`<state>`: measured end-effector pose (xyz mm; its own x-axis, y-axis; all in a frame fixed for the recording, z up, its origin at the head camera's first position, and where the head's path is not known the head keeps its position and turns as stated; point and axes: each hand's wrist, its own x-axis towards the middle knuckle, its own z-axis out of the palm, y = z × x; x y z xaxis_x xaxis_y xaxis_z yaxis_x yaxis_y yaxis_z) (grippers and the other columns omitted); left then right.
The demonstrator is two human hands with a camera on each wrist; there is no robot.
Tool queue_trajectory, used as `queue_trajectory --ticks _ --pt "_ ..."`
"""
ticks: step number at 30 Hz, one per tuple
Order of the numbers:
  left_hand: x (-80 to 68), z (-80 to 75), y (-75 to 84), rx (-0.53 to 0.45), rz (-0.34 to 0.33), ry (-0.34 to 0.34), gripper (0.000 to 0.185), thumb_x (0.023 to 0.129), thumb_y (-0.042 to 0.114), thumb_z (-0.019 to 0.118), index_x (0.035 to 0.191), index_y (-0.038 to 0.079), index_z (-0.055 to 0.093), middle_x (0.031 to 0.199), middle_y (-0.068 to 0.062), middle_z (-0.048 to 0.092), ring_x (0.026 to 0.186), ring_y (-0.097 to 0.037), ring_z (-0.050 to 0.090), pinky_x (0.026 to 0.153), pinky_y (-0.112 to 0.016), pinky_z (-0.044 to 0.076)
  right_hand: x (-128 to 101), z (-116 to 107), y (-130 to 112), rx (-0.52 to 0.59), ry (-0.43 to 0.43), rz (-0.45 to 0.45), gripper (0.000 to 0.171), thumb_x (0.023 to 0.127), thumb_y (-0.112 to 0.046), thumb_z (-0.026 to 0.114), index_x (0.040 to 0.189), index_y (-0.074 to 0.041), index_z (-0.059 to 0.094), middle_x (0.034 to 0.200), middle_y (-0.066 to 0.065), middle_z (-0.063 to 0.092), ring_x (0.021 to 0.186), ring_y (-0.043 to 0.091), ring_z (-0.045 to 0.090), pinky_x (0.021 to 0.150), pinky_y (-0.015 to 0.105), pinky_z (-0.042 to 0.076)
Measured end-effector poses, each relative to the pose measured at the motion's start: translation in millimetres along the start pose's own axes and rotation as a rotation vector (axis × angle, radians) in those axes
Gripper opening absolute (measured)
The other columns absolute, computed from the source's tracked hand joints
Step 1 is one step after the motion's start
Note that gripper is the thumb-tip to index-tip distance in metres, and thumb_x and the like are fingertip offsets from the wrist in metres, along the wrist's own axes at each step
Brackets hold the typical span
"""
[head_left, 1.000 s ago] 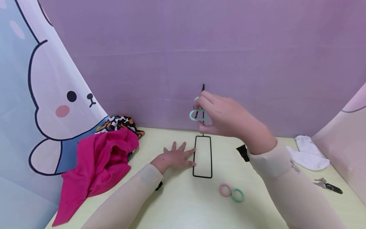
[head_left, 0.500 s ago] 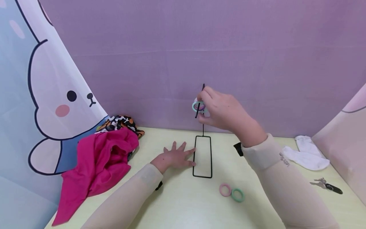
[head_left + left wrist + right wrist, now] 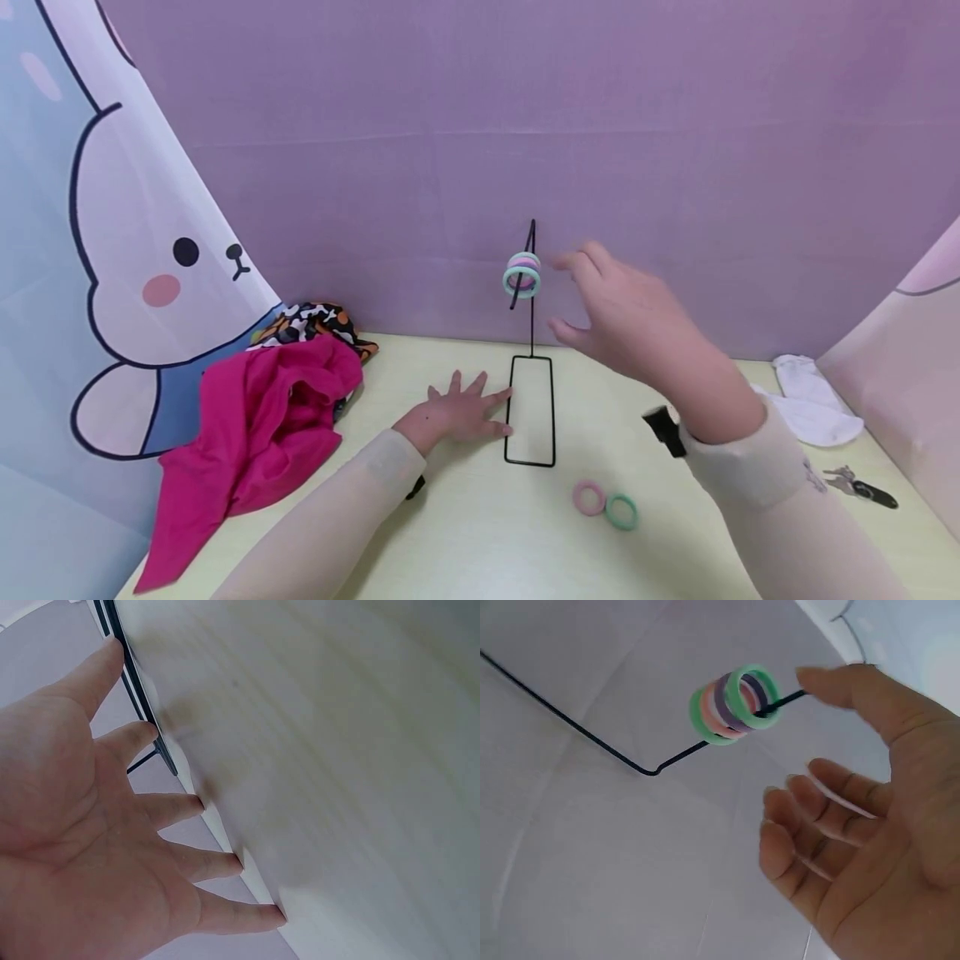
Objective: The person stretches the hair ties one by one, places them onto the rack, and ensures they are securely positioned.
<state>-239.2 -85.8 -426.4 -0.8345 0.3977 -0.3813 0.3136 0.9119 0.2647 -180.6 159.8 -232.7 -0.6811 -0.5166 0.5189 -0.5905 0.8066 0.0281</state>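
Note:
A black wire stand (image 3: 532, 329) rises from a flat rectangular base on the table, with an arm at its top. Several coloured rings hang side by side on that arm; the front green ring (image 3: 506, 284) faces me, and a purple ring (image 3: 724, 705) and a pink one sit behind it, with another green one at the rear. My right hand (image 3: 626, 312) is just right of the rings, thumb and fingers apart and holding nothing. With fingers spread, my left hand (image 3: 465, 414) rests on the table, thumb and index fingertip at the left side of the base.
A pink ring (image 3: 588, 498) and a green ring (image 3: 622, 512) lie on the table in front of the stand. Magenta cloth (image 3: 262, 425) and patterned cloth (image 3: 318, 321) are heaped at left. White cloth (image 3: 813, 408) and keys (image 3: 862, 487) lie at right.
My right hand has slid a green ring onto the stand's arm, let it go and drawn back to the right. My left hand has stayed in place.

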Motion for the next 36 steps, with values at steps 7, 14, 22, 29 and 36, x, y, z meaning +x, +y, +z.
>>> queue_trajectory --ticks 7,14,22,29,36 --pt "-1.0 -1.6 0.9 -0.01 0.001 0.007 0.077 0.103 0.072 0.05 0.17 0.044 0.023 0.184 -0.009 0.003 0.166 -0.055 -0.004 0.122 -0.087 0.009 -51 8 23 0.224 -0.185 0.174 0.049 0.1 -0.031 0.074 0.14 -0.008 0.057 0.119 0.007 0.066 0.085 0.018 0.063 0.072 0.035 0.052" --pt "-0.2 -2.2 -1.2 -0.026 0.007 -0.009 0.078 0.103 0.072 0.05 0.17 0.045 0.021 0.184 -0.008 0.0 0.166 -0.054 -0.007 0.122 -0.087 0.006 -98 52 44 0.434 -0.35 0.147 0.052 0.095 -0.024 0.081 0.139 -0.008 0.059 0.113 0.001 0.064 0.078 0.004 0.055 0.066 0.023 0.049" --pt "1.5 -1.1 -0.9 -0.013 0.0 -0.006 0.078 0.102 0.073 0.05 0.17 0.046 0.021 0.184 -0.008 0.001 0.166 -0.054 -0.007 0.122 -0.087 0.005 -135 95 44 0.614 -0.584 0.131 0.063 0.092 -0.036 0.085 0.141 -0.009 0.058 0.12 0.006 0.065 0.071 -0.002 0.054 0.065 0.022 0.05" --pt "2.3 -0.7 -1.3 -0.01 -0.002 -0.004 0.078 0.102 0.073 0.051 0.17 0.046 0.021 0.184 -0.008 0.001 0.166 -0.054 -0.008 0.122 -0.087 0.004 -148 120 37 0.611 -0.736 0.161 0.064 0.081 -0.044 0.092 0.13 -0.015 0.063 0.109 -0.004 0.063 0.078 0.001 0.054 0.074 0.022 0.047" --pt "1.7 -1.3 -0.3 -0.014 -0.002 -0.001 0.078 0.102 0.073 0.051 0.169 0.046 0.022 0.184 -0.009 0.001 0.166 -0.054 -0.008 0.122 -0.087 0.005 -151 128 36 0.592 -0.733 0.132 0.048 0.082 -0.042 0.092 0.115 -0.022 0.064 0.102 -0.01 0.062 0.088 0.001 0.056 0.079 0.022 0.048"
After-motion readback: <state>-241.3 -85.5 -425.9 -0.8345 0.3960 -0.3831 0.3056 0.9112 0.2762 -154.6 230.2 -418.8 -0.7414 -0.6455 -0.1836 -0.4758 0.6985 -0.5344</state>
